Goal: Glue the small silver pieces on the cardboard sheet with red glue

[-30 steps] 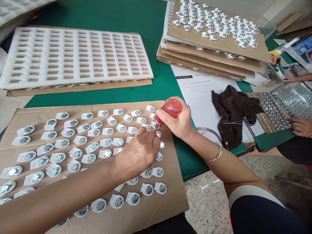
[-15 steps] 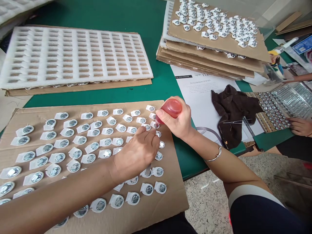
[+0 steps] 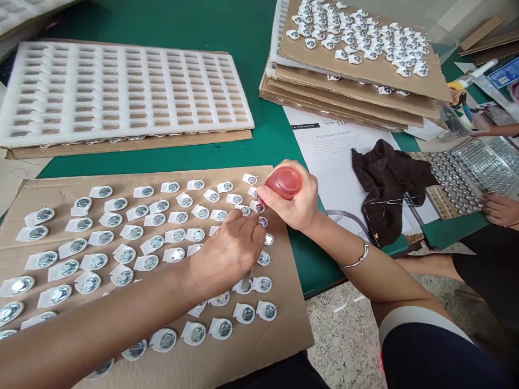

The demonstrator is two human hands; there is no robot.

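Head view: the right hand (image 3: 295, 201) has its fingers wrapped around a red squeeze bottle (image 3: 284, 182), tilted tip-down above the right side of a cardboard sheet (image 3: 279, 337). Just beside it, the left hand (image 3: 233, 243) holds its fingers narrowed on a slim grey tool (image 3: 246, 281), most of it hidden by the hand. Silver discs with white tabs (image 3: 245, 313) lie in rows on the cardboard sheet, which rests on a green desk (image 3: 182, 24). Farther back lies a white foam grid (image 3: 122, 97)
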